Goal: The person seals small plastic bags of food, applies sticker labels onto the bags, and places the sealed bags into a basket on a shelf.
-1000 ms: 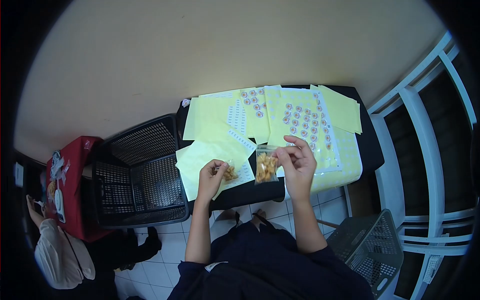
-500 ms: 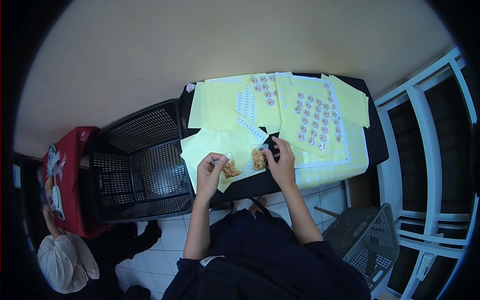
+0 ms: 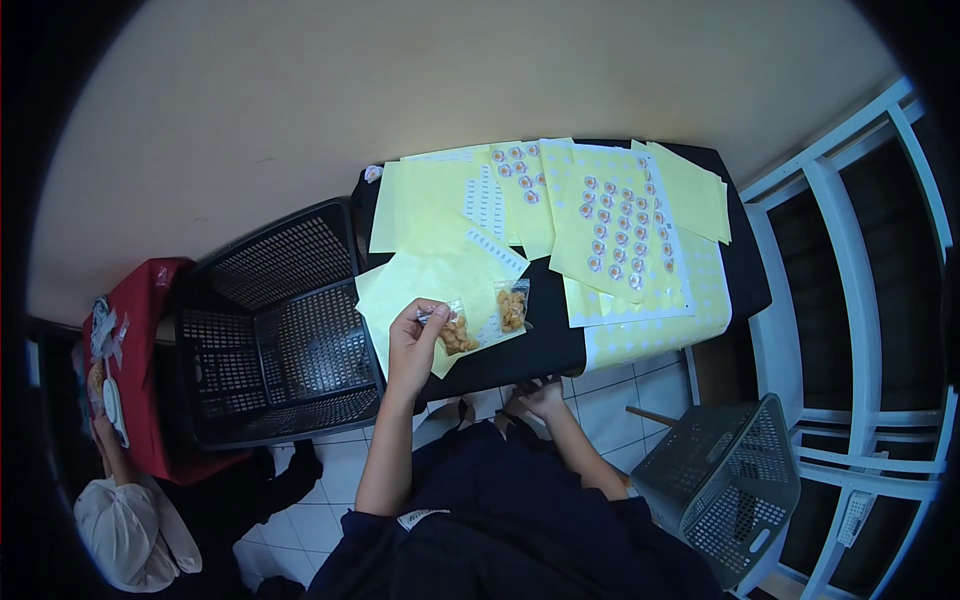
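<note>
My left hand pinches the top edge of a clear packet of brown snack pieces, above a yellow sheet. A second clear snack packet lies to its right, on the right edge of that sheet, with no hand on it. My right hand is at the table's front edge, low and close to my body. Its fingers look loosely spread, partly in shadow, and nothing shows in them. Beneath the packets lie yellow backing sheets, one with a strip of small printed labels.
Sheets of round stickers cover the right of the black-clothed table. A black plastic crate stands left, a grey basket lower right. Another person is by a red-covered table at far left.
My right hand has let go of the right-hand snack packet and moved down towards my body. My left hand keeps its hold on the other packet. The view has shifted slightly.
</note>
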`<state>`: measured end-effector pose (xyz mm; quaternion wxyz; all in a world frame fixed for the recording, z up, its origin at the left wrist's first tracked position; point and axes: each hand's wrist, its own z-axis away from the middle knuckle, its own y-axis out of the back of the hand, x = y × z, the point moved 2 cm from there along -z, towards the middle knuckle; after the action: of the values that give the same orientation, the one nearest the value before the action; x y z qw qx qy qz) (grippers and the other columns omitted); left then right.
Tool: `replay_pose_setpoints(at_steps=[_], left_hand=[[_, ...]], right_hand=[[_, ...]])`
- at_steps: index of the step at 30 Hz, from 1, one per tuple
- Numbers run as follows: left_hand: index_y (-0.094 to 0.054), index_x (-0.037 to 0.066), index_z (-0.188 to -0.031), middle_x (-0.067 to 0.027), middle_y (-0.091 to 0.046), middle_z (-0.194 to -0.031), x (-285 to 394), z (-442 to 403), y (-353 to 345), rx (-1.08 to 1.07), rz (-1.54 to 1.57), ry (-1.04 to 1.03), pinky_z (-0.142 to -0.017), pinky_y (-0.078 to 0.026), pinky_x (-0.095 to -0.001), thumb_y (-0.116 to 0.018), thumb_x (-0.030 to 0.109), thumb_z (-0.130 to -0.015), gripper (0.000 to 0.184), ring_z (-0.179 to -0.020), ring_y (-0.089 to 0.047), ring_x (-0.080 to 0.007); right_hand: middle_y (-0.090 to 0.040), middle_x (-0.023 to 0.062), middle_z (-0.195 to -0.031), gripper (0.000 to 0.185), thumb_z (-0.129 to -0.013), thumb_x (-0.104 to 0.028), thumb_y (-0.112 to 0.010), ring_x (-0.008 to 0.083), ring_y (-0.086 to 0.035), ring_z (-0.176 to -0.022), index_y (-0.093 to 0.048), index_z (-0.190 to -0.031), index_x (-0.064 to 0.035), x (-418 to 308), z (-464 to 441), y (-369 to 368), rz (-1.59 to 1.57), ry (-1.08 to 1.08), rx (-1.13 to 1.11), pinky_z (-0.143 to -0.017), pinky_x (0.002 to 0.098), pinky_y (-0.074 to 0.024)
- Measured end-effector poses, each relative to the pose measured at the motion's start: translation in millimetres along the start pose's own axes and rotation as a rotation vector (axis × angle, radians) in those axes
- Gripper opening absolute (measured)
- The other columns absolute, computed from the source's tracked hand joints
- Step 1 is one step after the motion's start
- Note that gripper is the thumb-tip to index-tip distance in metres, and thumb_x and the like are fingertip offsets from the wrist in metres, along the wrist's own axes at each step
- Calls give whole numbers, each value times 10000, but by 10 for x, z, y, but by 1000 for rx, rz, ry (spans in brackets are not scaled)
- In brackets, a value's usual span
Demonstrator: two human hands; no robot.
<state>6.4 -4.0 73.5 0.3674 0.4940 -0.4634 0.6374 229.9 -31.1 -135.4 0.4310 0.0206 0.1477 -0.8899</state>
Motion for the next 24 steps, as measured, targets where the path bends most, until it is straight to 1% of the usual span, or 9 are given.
replay_pose_setpoints(at_steps=[5,9,11,13,15,17,19,21,24], left_hand=[[-541,1,-793,-39,-570,-741,49,11,-1,14,-7,5,-656,-408,-196,-515,111,-845,124,-703,-518,-64],[-545,-2,-796,-39,-572,-743,66,12,-19,25,-18,-5,-658,-408,-196,-534,108,-834,117,-703,-518,-66],[-548,-4,-800,-38,-574,-745,70,27,-50,29,-2,5,-657,-406,-196,-542,104,-829,111,-704,-517,-66],[-557,-9,-808,-42,-576,-752,68,21,-95,28,-1,21,-658,-406,-198,-554,90,-819,100,-707,-516,-67],[-561,-10,-812,-43,-578,-756,82,15,-139,15,-11,-12,-657,-408,-202,-555,85,-817,95,-709,-515,-69],[-566,-10,-817,-44,-580,-760,99,19,-184,-4,-22,-41,-656,-410,-205,-557,79,-814,90,-712,-515,-70],[-575,-8,-805,-56,-586,-769,133,25,-237,-23,-40,-105,-667,-416,-214,-564,65,-801,74,-729,-527,-87],[-585,1,-787,-62,-593,-772,217,55,-293,-43,-111,-185,-674,-420,-223,-579,51,-781,51,-737,-537,-102],[-602,16,-749,-74,-606,-775,368,105,-371,-73,-246,-328,-681,-430,-239,-611,26,-736,19,-748,-555,-130]], right_hand=[[-434,177,-1138,579,-842,-549,-284,277,-448,-1039,-391,-1141,-65,-18,-802,579,-131,358,202,-846,465,-351],[-564,67,-698,275,-823,-285,-535,141,-505,-528,-536,-873,-15,-591,-822,1751,7,579,433,-439,226,-394],[-557,54,-627,251,-819,-260,-536,129,-502,-492,-556,-802,-10,-811,-1110,2467,457,1453,639,-420,239,-401],[-562,53,-633,178,-784,-167,-571,119,-520,-502,-562,-830,4,-930,-414,2252,425,1630,725,-423,245,-417],[-583,90,-737,281,-717,-97,-628,136,-558,-592,-545,-955,26,-1197,222,2141,491,798,823,-489,252,-459],[-549,152,-963,466,-663,-41,-647,204,-569,-800,-477,-1090,33,-1503,180,2595,631,733,867,-686,295,-482],[-508,218,-1053,512,-684,-54,-639,321,-511,-961,-433,-1144,35,-1543,572,2383,1041,1622,992,-815,372,-414],[-477,209,-1108,519,-693,-47,-621,350,-429,-1063,-418,-1166,21,-1566,1257,1729,1063,1676,1272,-901,406,-332],[-492,177,-1104,471,-711,-9,-591,280,-465,-1047,-433,-1153,26,-1674,1804,992,831,1682,852,-896,365,-350]])
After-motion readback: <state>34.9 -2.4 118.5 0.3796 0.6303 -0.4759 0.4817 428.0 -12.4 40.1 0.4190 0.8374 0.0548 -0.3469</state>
